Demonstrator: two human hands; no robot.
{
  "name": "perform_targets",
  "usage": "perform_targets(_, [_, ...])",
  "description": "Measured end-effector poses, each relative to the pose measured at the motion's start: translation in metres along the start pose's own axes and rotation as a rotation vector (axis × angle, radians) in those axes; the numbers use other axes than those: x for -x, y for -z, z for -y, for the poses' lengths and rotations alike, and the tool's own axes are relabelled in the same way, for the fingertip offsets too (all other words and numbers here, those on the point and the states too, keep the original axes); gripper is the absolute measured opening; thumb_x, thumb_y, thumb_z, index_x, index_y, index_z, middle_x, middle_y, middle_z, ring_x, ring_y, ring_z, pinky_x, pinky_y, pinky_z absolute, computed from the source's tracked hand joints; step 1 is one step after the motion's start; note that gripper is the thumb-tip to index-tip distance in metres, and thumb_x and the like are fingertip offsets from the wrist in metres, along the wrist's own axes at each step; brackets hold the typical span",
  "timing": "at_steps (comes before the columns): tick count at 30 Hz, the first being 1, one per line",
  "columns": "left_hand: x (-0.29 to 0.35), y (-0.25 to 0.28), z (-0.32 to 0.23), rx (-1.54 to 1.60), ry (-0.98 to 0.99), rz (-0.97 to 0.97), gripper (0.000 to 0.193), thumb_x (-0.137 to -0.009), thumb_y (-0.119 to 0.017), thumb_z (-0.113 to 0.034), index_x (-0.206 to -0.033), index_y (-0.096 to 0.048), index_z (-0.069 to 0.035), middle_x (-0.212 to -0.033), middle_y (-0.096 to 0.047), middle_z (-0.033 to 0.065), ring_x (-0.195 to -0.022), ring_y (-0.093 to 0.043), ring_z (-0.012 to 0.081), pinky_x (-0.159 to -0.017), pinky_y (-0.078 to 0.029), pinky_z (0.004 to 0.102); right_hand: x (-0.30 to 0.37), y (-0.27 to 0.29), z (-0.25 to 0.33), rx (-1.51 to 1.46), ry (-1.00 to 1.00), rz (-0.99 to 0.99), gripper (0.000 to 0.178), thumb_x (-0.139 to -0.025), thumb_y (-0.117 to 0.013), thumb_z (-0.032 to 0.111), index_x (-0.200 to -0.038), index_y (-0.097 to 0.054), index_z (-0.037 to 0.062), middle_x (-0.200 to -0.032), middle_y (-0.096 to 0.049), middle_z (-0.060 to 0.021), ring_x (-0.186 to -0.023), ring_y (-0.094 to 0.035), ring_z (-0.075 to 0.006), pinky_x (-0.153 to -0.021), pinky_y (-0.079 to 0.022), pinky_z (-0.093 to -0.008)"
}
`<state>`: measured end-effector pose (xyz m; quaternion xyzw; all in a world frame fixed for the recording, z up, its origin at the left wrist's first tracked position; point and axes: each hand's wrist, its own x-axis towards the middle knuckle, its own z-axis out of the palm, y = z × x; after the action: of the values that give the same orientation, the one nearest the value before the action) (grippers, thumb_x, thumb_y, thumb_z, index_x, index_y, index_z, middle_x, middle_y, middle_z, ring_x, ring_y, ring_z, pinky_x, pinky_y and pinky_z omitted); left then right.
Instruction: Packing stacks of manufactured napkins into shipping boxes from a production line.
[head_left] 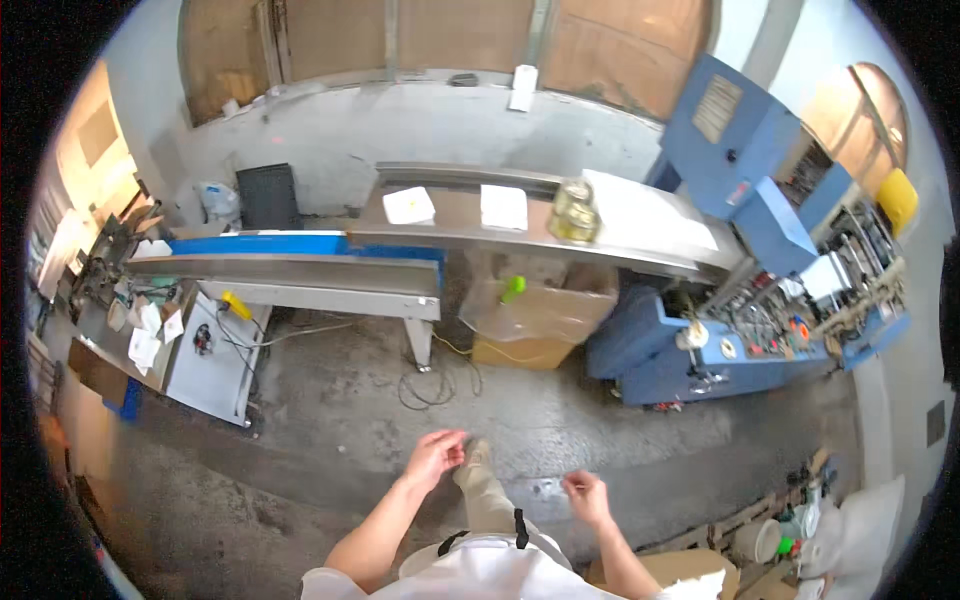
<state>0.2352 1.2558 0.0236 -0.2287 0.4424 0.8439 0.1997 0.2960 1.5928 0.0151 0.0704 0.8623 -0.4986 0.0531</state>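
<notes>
Both my hands hang in the air in front of my body, over the grey floor. My left hand (434, 458) is loosely bent with its fingers apart, near my outstretched leg, and nothing shows in it. To the right, my right hand (588, 496) has half-curled fingers with a small gap, and I see no object in it. Neither touches anything. Ahead stands a long metal conveyor table (460, 228). On it lie a white stack (409, 206), another white stack (504, 207), a yellowish clear roll (575, 212) and a large white sheet (645, 208).
At the right stands a blue machine (650, 345) with rollers. A plastic-lined cardboard box (520, 350) sits under the table. A lower conveyor (300, 275) with a blue belt runs left. A loose cable (430, 400) lies on the floor. Containers (765, 540) crowd the lower right.
</notes>
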Motion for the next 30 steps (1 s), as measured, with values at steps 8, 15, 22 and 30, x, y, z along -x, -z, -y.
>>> perform_targets(8, [-0.095, 0.068, -0.207, 0.042, -0.254, -0.264, 0.028, -0.093, -0.064, -0.033, -0.100, -0.065, -0.006, -0.080, -0.063, 0.0013, -0.070, -0.062, 0.0115, -0.064, -0.053, 0.0264, -0.301, -0.073, 0.109, -0.193, 0.193, 0.046, 0.023, -0.089, -0.067, 0.017, -0.103, -0.067, -0.0013, -0.089, -0.069, -0.0120, -0.080, -0.064, -0.0163, -0.075, -0.051, -0.0283])
perform_targets(15, [-0.224, 0.050, -0.389, -0.431, -0.588, -0.411, 0.033, -0.091, -0.067, -0.035, -0.094, -0.065, -0.002, -0.080, -0.064, 0.0022, -0.069, -0.059, 0.0101, -0.058, -0.045, 0.0238, -0.527, -0.105, 0.243, -0.125, 0.319, -0.123, 0.038, -0.086, -0.069, 0.024, -0.110, -0.063, -0.0056, -0.089, -0.068, -0.0171, -0.085, -0.065, -0.0196, -0.075, -0.051, -0.0319])
perform_targets(22, [-0.394, 0.065, -0.471, -1.008, -0.566, -0.413, 0.050, -0.074, -0.078, -0.045, -0.083, -0.067, 0.002, -0.070, -0.069, 0.0148, -0.065, -0.066, 0.0290, -0.065, -0.050, 0.0385, -0.669, -0.126, 0.249, 0.368, -0.065, -0.275, 0.095, -0.072, -0.076, 0.054, -0.130, -0.047, -0.0153, -0.123, -0.057, -0.0321, -0.117, -0.058, -0.0368, -0.099, -0.045, -0.0394])
perform_targets(30, [-0.432, 0.055, -0.480, -1.168, -0.358, -0.425, 0.066, -0.057, -0.088, -0.037, -0.097, -0.064, 0.009, -0.098, -0.068, 0.0240, -0.093, -0.067, 0.0322, -0.078, -0.054, 0.0415, -0.684, -0.125, 0.301, 0.256, -0.310, 0.012, 0.068, -0.054, -0.090, 0.036, -0.100, -0.068, -0.0085, -0.103, -0.069, -0.0226, -0.096, -0.068, -0.0296, -0.082, -0.054, -0.0359])
